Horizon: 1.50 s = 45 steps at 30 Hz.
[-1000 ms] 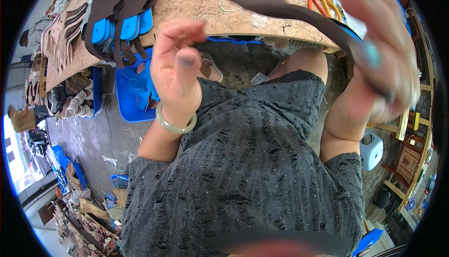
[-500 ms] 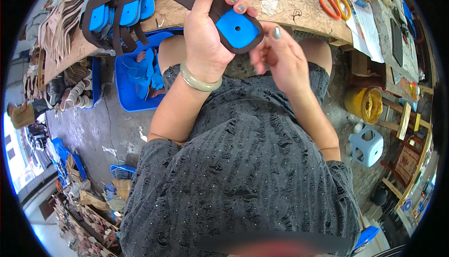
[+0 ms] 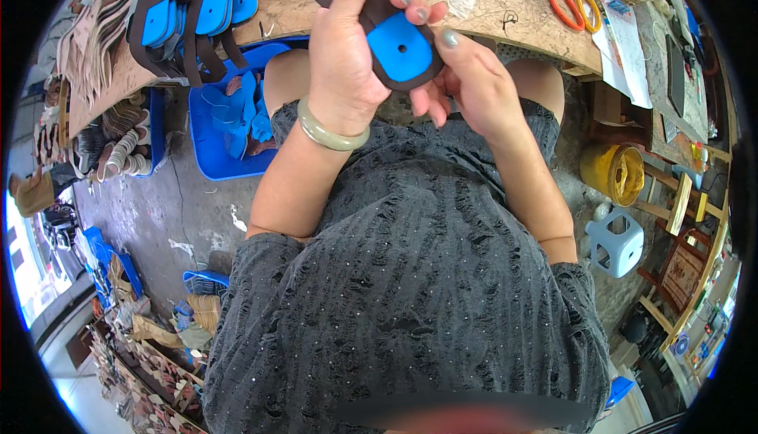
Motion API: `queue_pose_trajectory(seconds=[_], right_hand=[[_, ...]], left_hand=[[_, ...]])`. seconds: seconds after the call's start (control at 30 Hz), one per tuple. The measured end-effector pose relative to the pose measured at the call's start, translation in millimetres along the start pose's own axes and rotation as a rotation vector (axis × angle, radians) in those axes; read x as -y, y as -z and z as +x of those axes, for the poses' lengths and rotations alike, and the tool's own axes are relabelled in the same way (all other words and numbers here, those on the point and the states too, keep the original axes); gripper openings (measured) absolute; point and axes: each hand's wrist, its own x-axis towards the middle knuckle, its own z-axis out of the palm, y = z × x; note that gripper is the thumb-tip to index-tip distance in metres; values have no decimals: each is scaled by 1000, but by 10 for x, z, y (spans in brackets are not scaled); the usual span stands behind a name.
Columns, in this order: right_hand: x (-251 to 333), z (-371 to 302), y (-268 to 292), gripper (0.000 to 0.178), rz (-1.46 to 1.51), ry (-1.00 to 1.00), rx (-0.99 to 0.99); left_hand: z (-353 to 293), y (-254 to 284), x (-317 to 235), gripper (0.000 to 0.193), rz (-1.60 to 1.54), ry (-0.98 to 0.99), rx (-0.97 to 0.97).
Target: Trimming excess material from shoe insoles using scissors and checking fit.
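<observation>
A dark brown strap [image 3: 375, 9] with a rounded end hangs over the table's near edge; a bright blue pad [image 3: 403, 57] with one small dark hole lies on that end. My left hand [image 3: 343, 63], with a pale bangle on its wrist, is closed round the strap, thumb on one side and fingertips on the other. At the right edge of the rounded end, my right hand [image 3: 482, 87] pinches the strap, its thumb on top and its other fingers partly hidden below. More brown straps with blue pads [image 3: 213, 14] lie stacked at the table's left.
Orange-handled scissors [image 3: 575, 1] and papers [image 3: 622, 47] lie at the right of the wooden table [image 3: 505, 20]. Pale strips [image 3: 99, 43] are piled far left. Below stand a blue bin [image 3: 207, 146] of blue scraps, a yellow bucket [image 3: 604, 172] and a light blue stool [image 3: 620, 241].
My right hand has come in from a blurred position beside the strap, and its thumb now presses on the strap's edge. My left hand keeps its hold.
</observation>
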Motion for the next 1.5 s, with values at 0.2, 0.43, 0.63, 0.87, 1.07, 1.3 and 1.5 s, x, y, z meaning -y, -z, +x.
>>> queue_pose_trajectory(seconds=[0.2,0.43,0.63,0.87,1.07,1.3,1.5], right_hand=[[-194,49,-110,33,-644,319,-318],[-165,6,-78,48,-455,216,-124],[-233,7,-94,45,-319,146,-209],[-198,-21,-81,36,-108,16,-55],[-266,-60,-40,29,-336,-4,-178],[34,96,265,46,24,212,-323],[-17,292,331,52,-154,292,-378]], left_hand=[[-3,1,86,43,96,-51,-44],[11,-56,89,65,-8,-42,-78],[4,11,187,74,116,-130,-19],[9,295,140,86,191,24,247],[-116,292,132,24,398,35,83],[-236,288,167,24,511,153,106],[-503,274,325,25,522,328,127]])
